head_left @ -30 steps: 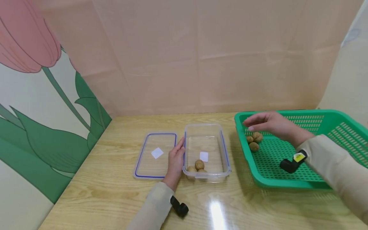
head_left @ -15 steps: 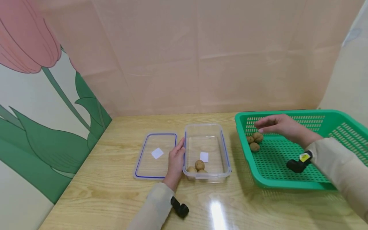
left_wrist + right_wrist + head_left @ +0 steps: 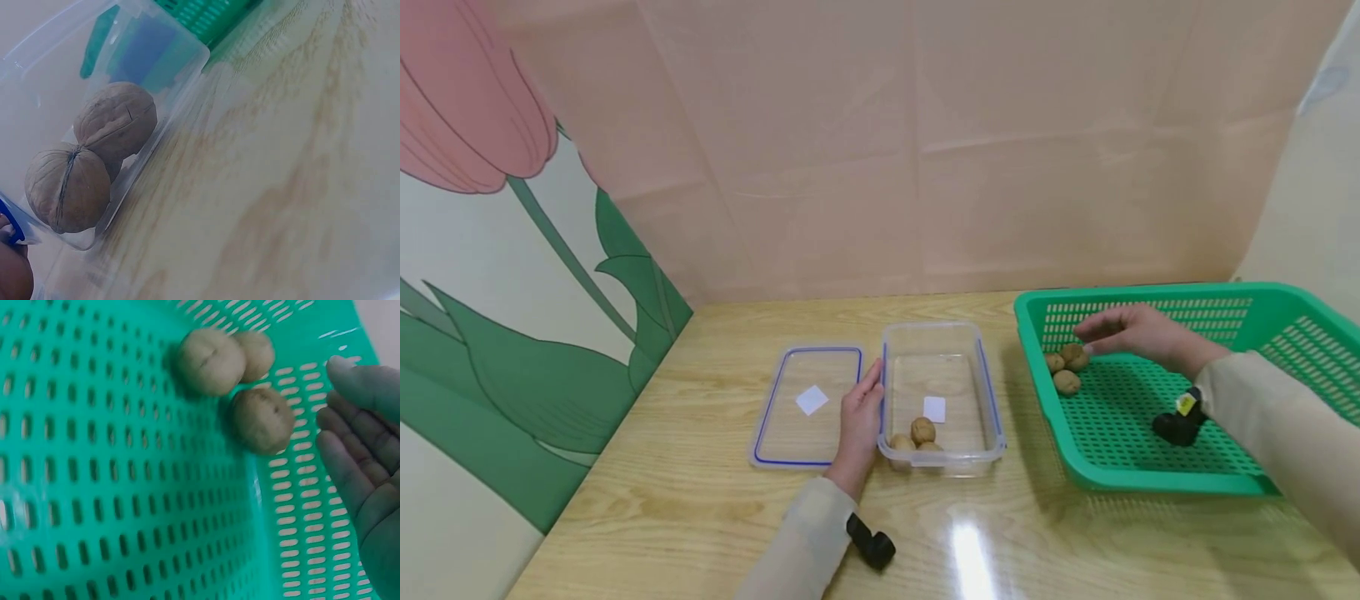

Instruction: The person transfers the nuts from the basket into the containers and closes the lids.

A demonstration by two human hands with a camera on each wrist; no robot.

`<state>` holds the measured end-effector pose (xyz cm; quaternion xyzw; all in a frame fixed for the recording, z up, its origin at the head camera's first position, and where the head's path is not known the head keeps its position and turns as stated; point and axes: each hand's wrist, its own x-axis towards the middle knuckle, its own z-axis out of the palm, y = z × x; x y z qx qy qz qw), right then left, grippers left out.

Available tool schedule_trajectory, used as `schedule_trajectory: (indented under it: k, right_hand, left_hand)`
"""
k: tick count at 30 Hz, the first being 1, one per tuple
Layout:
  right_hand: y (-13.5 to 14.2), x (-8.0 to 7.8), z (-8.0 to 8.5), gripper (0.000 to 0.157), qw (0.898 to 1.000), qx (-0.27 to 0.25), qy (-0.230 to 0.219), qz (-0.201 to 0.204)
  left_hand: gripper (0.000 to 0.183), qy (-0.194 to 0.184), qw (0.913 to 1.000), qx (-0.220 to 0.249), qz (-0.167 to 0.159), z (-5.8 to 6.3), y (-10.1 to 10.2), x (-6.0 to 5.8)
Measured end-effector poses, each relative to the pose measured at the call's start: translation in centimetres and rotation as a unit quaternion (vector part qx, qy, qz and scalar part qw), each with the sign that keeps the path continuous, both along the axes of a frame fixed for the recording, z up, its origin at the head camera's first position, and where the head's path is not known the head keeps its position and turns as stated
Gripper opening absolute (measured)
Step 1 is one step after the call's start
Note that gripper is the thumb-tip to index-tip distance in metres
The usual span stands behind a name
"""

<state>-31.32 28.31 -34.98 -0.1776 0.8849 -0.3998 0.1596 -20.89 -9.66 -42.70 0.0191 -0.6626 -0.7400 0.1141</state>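
Walnuts (image 3: 1067,382) sit in green basket's (image 3: 1180,482) far left corner: look light, hard, likely to roll; pinch round middle. Right hand (image 3: 1131,333) just beside, fingers loose, holding nothing; left hand (image 3: 860,425), fingers straight, against clear box (image 3: 989,396).

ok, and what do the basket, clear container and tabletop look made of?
Basket: likely moulded plastic, green, slightly glossy; evenly slotted walls and floor suggest it.
Clear container: probably smooth plastic; see-through walls, but glass can't be ruled out.
Tabletop: wood-look, glossy; visible grain and bright reflection, though solid wood or laminate is unclear.
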Motion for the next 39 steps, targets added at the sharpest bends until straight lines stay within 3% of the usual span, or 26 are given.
schedule_trajectory:
  k: [9, 15, 24, 31, 39]
  right_hand:
    - [-0.3, -1.0, -1.3, 0.043, 0.999, 0.023, 0.029, 0.008]
    - [-0.1, -1.4, -1.7, 0.047, 0.999, 0.040, 0.031, 0.019]
    - [0.3, -1.9, -3.0, 0.058, 0.998, 0.041, -0.003, 0.041]
    - [-0.2, -1.9, -3.3, 0.065, 0.997, 0.048, -0.019, 0.055]
    - [-0.3, -1.8, -3.0, 0.065, 0.997, 0.055, -0.002, 0.051]
  left_hand:
    - [0.040, -0.005, 1.0000, -0.008, 0.001, 0.1, 0.0, 0.1]
    - [0.040, -0.004, 1.0000, 0.000, -0.005, 0.3, 0.0, 0.0]
    - [0.040, 0.006, 1.0000, -0.001, -0.004, 0.2, 0.0, 0.0]
    - [0.040, -0.005, 1.0000, -0.003, -0.001, 0.2, -0.1, 0.0]
    - [0.040, -0.005, 1.0000, -0.007, 0.000, 0.2, -0.1, 0.1]
